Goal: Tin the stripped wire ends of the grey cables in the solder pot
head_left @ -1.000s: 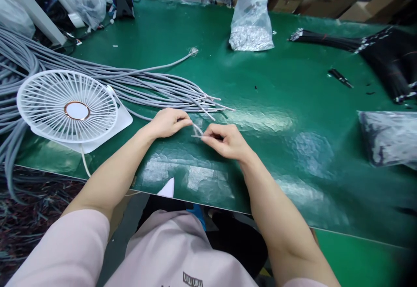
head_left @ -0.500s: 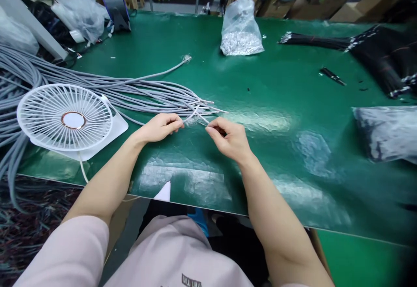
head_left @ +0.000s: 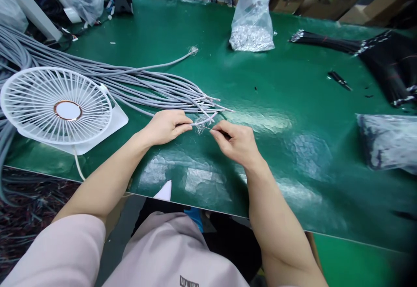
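Observation:
My left hand [head_left: 167, 127] pinches the end of a grey sheathed cable [head_left: 192, 124] between thumb and fingers. My right hand [head_left: 236, 143] faces it, its fingertips pinching a thin pale wire [head_left: 208, 127] that runs from the cable end. A wispy tuft of fine frayed strands [head_left: 200, 126] hangs between my hands. The cable is one of a long bundle of grey cables [head_left: 130, 85], whose loose ends fan out just beyond my hands. My fingers hide part of the cable end.
A white desk fan [head_left: 57, 104] stands on the green mat [head_left: 293, 78], left of my left hand, over the cables. Farther off lie a bag of silver parts [head_left: 251, 24], black wire bundles [head_left: 387, 61] and a bag of dark items [head_left: 387, 141].
My hands stay close together, working at the cable end, and the frayed strands now show more plainly between them. The view has shifted slightly, moving the fan left.

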A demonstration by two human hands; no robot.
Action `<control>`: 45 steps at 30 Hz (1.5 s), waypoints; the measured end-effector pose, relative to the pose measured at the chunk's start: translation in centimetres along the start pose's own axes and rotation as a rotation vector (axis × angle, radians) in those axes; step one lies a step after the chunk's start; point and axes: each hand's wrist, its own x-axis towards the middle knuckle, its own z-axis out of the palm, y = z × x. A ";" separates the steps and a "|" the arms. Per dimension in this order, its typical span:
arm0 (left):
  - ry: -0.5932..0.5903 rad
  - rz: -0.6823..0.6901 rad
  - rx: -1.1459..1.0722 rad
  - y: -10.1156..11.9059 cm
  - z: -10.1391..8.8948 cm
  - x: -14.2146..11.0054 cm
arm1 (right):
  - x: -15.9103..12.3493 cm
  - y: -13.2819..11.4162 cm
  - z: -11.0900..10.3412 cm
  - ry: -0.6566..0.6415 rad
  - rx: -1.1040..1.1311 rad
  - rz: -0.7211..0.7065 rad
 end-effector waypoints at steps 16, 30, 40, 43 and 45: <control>0.062 0.090 0.222 -0.1 0.6 0.0 | 0.1 -0.5 0.8 -0.060 -0.072 0.080; 0.060 0.095 0.126 -0.5 0.3 -0.2 | 0.7 1.1 2.5 -0.047 0.410 0.093; 0.016 0.030 0.045 -0.5 0.4 -0.1 | 1.0 0.5 3.3 -0.043 0.731 0.248; 0.021 -0.014 0.016 -0.4 0.5 0.0 | 0.7 -0.5 2.2 0.000 0.738 0.214; 0.041 -0.037 0.009 -0.3 0.5 0.1 | 0.4 -1.0 1.6 0.044 0.724 0.184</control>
